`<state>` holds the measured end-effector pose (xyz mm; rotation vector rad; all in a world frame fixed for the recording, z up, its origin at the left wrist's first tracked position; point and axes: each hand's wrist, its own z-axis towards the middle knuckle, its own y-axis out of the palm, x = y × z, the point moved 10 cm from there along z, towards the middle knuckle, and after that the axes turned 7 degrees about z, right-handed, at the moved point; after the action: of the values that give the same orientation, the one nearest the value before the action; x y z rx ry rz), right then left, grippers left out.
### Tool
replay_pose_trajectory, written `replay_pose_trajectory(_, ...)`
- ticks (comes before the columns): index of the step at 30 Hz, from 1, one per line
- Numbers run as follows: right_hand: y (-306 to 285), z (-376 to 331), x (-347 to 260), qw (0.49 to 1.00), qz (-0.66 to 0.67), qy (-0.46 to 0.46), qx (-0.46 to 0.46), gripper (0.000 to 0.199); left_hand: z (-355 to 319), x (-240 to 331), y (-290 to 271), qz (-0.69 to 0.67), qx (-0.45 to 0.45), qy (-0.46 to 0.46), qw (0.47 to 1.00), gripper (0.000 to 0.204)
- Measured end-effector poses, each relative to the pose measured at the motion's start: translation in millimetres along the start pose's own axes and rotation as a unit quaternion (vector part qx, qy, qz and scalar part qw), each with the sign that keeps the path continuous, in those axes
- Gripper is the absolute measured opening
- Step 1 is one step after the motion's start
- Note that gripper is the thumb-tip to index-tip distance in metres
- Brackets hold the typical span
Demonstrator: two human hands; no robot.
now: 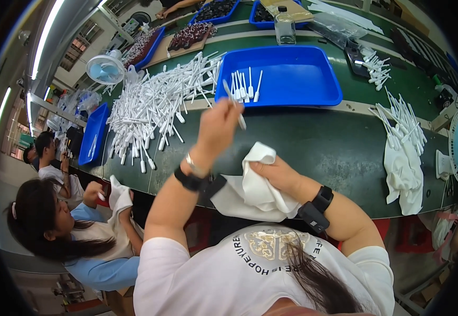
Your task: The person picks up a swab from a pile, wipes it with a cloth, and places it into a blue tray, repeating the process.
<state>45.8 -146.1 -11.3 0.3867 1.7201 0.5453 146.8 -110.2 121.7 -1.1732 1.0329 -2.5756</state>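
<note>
My left hand (218, 124) is raised over the table's near part, close to the blue tray (297, 79). Its closed fingers grip a thin white plastic stick with a wider end (241, 121), held tilted. Lower and to the right, my right hand (275, 173) clutches a bunched white cloth (258, 184) that hangs over the table's front edge. Inside the tray, several similar white sticks (250, 91) lie side by side at the left. To the tray's left spreads a large heap of the same white sticks (158, 97).
More white sticks (403, 124) rest by a white cloth (404, 174) at the right. A glass bottle (285, 26) stands behind the tray. At the left are a narrow blue tray (93, 134), a small fan (105, 68) and a co-worker (76, 231) holding a white cloth.
</note>
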Motion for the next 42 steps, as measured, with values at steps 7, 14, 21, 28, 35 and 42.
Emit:
replay_pose_trajectory(7, 13.4, 0.0, 5.2, 0.998, -0.037, 0.032, -0.037, 0.022, 121.0, -114.6, 50.6, 0.161, -0.129, -0.158, 0.966, 0.035)
replay_pose_trajectory(14, 0.4, -1.9, 4.2, 0.997, -0.064, 0.043, -0.012, 0.026, 104.7, -147.0, 100.1, 0.245, -0.256, -0.232, 0.906, 0.038)
replay_pose_trajectory(21, 0.6, -1.4, 7.0, 0.996, -0.067, 0.06, 0.012, 0.021, 104.7, -121.6, 97.1, 0.352, -0.25, -0.089, 0.898, 0.037)
replay_pose_trajectory(28, -9.4, -2.4, 6.7, 0.995, -0.064, 0.055, 0.062, 0.019, 82.5, -118.0, 107.9, 0.304, -0.283, -0.028, 0.909, 0.031)
replay_pose_trajectory(35, -27.9, -3.5, 16.1, 0.99, -0.05, 0.093, 0.096, 0.019, 81.1, -103.0, 46.0, 0.277, -0.086, 0.056, 0.955, 0.02)
replay_pose_trajectory(42, -27.5, 0.6, 18.9, 0.993, -0.037, 0.085, 0.068, 0.02, 144.7, -196.8, -8.7, 0.361, -0.111, -0.012, 0.926, 0.021)
